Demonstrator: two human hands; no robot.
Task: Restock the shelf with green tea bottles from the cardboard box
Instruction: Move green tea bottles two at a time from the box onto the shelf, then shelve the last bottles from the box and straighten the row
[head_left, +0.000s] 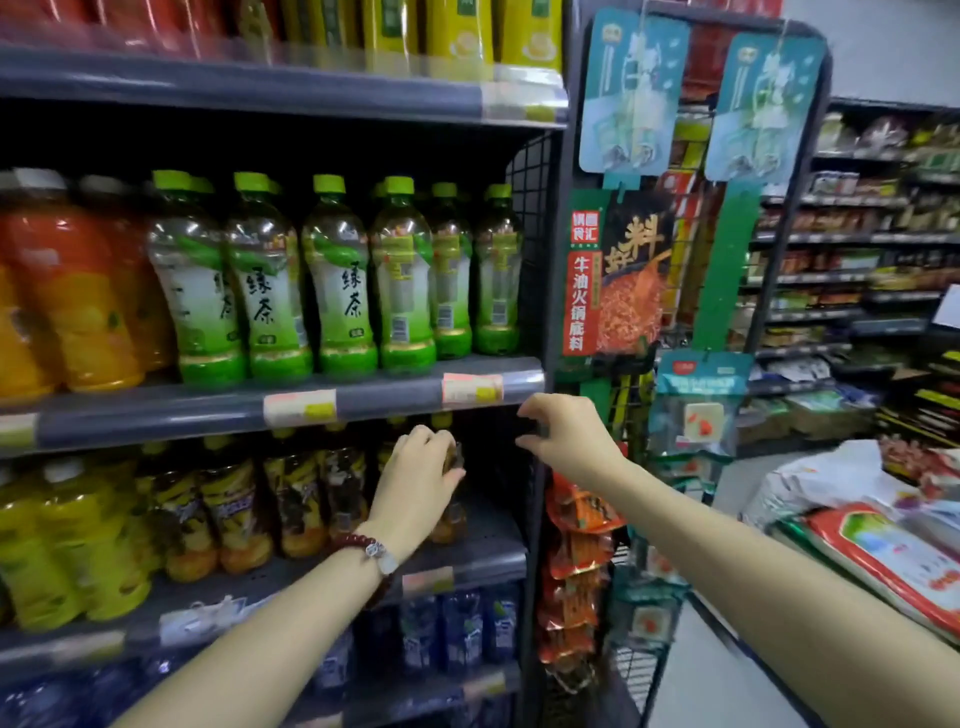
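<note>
Both hands (421, 467) below green tea bottles (343, 280), one shelf down.

A shop: price-tagged shelves (291, 410) of bottled drinks (343, 291), hanging snack packets (618, 275).

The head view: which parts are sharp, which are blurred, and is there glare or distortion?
In the head view the green tea bottles and both hands, left and right, are fairly sharp; the orange bottles at the left edge and the blue bottles below are smeared. Glare marks the shelf rail. The wide lens bends the end rack.
</note>
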